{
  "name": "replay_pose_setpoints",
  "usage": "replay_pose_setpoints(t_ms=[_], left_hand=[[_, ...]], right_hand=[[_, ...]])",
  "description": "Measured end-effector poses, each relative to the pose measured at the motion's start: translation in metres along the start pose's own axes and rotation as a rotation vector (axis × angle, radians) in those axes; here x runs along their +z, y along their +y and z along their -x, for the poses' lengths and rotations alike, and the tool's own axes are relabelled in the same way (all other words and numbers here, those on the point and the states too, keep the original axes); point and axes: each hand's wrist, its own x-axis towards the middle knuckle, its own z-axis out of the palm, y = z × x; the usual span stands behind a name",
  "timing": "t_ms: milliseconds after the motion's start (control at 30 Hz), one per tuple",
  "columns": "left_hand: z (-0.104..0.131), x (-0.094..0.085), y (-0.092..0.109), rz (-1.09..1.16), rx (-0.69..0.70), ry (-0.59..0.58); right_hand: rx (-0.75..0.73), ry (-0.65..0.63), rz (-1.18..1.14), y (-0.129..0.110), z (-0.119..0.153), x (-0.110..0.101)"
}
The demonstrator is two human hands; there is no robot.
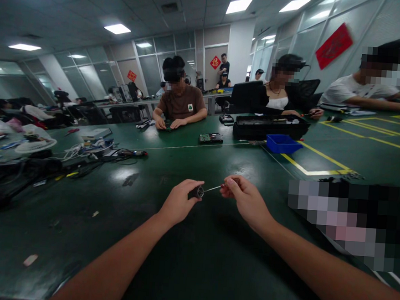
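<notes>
Above the green table [185, 263], my left hand [179, 201] is closed around a small dark cylindrical part [200, 192] whose round metallic end faces right. My right hand [244, 196] pinches a screwdriver [213, 188]; its thin shaft points left at the round end. The tip is at or very near that end, but contact cannot be made out. Most of the screwdriver's handle is hidden in my fingers.
A blue bin [283, 144] and a long black tray [272, 127] stand beyond my right hand. Near them lies a circuit-board unit [211, 138]. Tangled cables [93, 149] are on the left. Co-workers sit across the table, one person in a brown shirt [184, 103].
</notes>
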Motion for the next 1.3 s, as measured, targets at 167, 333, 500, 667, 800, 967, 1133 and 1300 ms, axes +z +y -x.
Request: replay_pose_setpoints(t_ms=[167,333,500,667,800,967,1133,1300], left_hand=[[-0.001,0.0,-0.001,-0.008,-0.043,0.07],[0.0,-0.001,0.0,-0.03,-0.025,0.052],[0.0,0.0,-0.002,-0.031,-0.021,0.031],[0.0,-0.001,0.0,-0.046,-0.006,0.026],[0.0,-0.001,0.001,-0.049,0.006,0.022],[-0.001,0.0,-0.001,-0.057,-0.023,0.028],[-0.002,0.001,-0.003,-0.056,-0.026,0.025],[-0.002,0.0,-0.005,-0.039,-0.028,0.037]], right_hand=[[0.005,-0.028,-0.023,-0.003,0.001,0.002],[-0.015,0.022,0.03,-0.001,0.001,-0.001],[-0.101,0.07,0.011,-0.001,0.001,-0.004],[-0.145,0.009,0.068,-0.007,0.006,0.0],[-0.165,0.0,0.157,-0.008,0.008,0.001],[-0.176,0.009,0.249,-0.007,0.009,-0.001],[-0.182,0.023,0.343,-0.009,0.011,-0.003],[-0.19,0.061,0.412,-0.01,0.01,-0.005]])
